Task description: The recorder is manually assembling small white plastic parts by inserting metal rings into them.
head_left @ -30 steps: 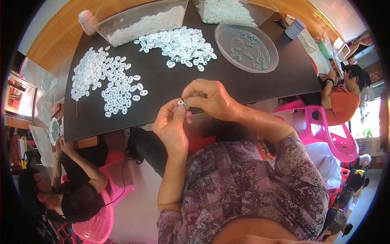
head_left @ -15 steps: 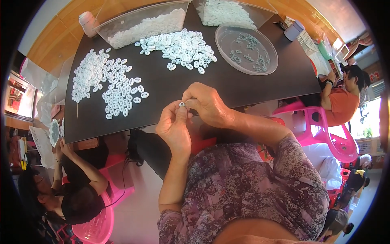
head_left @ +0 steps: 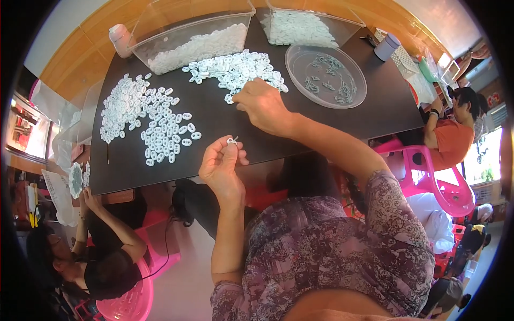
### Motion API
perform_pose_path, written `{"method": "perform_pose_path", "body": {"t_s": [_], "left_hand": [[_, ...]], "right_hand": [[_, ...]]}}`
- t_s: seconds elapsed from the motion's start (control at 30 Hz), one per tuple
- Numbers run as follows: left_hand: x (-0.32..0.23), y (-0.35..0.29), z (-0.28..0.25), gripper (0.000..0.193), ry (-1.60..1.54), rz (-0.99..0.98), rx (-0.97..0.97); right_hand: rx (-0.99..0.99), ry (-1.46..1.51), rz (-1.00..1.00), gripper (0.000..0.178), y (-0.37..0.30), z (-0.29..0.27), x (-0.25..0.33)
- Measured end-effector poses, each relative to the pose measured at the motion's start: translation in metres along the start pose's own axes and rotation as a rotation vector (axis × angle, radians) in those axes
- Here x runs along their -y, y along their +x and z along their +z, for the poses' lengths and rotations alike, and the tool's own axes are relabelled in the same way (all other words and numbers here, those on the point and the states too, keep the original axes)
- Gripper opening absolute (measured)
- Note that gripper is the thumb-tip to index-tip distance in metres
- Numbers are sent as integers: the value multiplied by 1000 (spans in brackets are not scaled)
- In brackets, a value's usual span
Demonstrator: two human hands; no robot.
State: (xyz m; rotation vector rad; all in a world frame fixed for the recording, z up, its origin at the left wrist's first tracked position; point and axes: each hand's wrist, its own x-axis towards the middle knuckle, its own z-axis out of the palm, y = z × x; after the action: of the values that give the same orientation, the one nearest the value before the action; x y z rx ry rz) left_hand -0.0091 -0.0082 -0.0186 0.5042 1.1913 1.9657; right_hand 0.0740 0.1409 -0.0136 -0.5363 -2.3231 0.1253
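Observation:
My left hand [head_left: 224, 163] is closed, pinching a small white oval piece [head_left: 231, 141] between thumb and fingertips, just off the table's near edge. A thin grey-green strip sticks up from that piece. My right hand [head_left: 263, 105] stretches over the table to the near edge of the middle pile of white two-holed oval pieces [head_left: 235, 67]. Its fingers are bent together on one loose oval piece [head_left: 229, 99]; how firmly they grip it is hard to see. Two more heaps of the same pieces [head_left: 166, 128] [head_left: 122, 104] lie on the left.
Behind the piles stand two clear bins [head_left: 193, 32] [head_left: 342, 31] of white pieces. A round clear tray [head_left: 293, 69] holds grey-green strips. A white bottle [head_left: 121, 40] and a lidded cup [head_left: 386, 47] stand at the back. Co-workers sit left [head_left: 107, 273] and right [head_left: 450, 134].
My right hand has left the piece in my left hand and moved forward to the middle pile. The left hand still pinches its piece, slightly lower and further left.

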Motion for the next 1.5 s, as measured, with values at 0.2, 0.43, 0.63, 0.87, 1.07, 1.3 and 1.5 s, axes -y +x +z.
{"method": "perform_pose_path", "body": {"t_s": [0.2, 0.43, 0.63, 0.87, 1.07, 1.3, 1.5], "left_hand": [[-2, 0, 1, 11, 6, -19, -13], [-1, 1, -4, 10, -36, -29, -2], [0, 0, -5, 10, -42, -30, 0], [0, 0, -4, 10, -55, -43, 7], [1, 0, -6, 13, -83, -32, 14], [1, -1, -4, 18, -41, 9, 37], [-3, -5, 1, 14, 1, 9, 18]], "right_hand": [[48, -201, -153, 6, 9, 18, -11], [95, -40, -105, 8, 2, 3, -7], [103, -39, -68, 16, -3, -2, -6], [292, -134, -252, 21, 11, -2, -6], [283, 17, -118, 16, 6, -6, -3], [192, 820, 588, 9, -12, -21, 19], [176, 1061, 915, 14, -17, -31, 43]]}}
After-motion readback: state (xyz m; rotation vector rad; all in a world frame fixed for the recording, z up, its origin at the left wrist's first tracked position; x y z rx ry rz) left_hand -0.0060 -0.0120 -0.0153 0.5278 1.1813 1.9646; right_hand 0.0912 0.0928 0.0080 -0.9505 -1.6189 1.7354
